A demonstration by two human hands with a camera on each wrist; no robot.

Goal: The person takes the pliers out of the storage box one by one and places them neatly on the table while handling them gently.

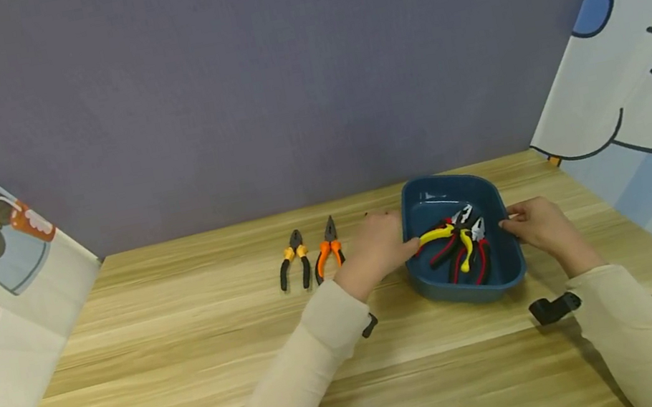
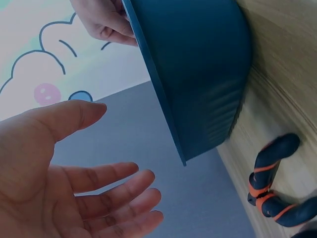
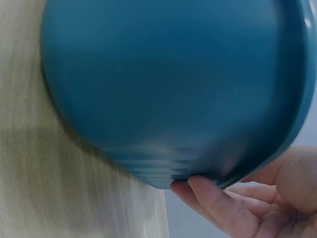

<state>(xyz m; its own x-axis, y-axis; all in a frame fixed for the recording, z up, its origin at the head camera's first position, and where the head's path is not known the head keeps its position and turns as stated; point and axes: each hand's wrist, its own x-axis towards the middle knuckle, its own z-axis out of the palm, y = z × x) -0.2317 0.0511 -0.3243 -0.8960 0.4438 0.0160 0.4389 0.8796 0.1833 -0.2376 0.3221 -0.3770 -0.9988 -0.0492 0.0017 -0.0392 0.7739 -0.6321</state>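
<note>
Because its right rim is pinched between the thumb and fingers of the right hand [image 1: 543, 230], the dark-blue, rounded-rectangular plastic bin [image 1: 469, 293] is presumably steadied on that side. It is placed near the back edge of the wooden worktop [image 1: 165, 370], towards the right back corner. Steel-nosed pliers with yellow and red-and-black handles [image 1: 467, 245] are heaped inside, where they are contained by its walls. Nothing is grasped by the left hand [image 1: 375, 242]: its fingers are released and loosely spread, apart from the left wall. Farther left, black-and-yellow-handled pliers [image 1: 296, 240] and orange-and-black-handled pliers [image 1: 330, 234] are laid side by side, noses towards the back edge, perhaps so that their handles are easily reached.
</note>
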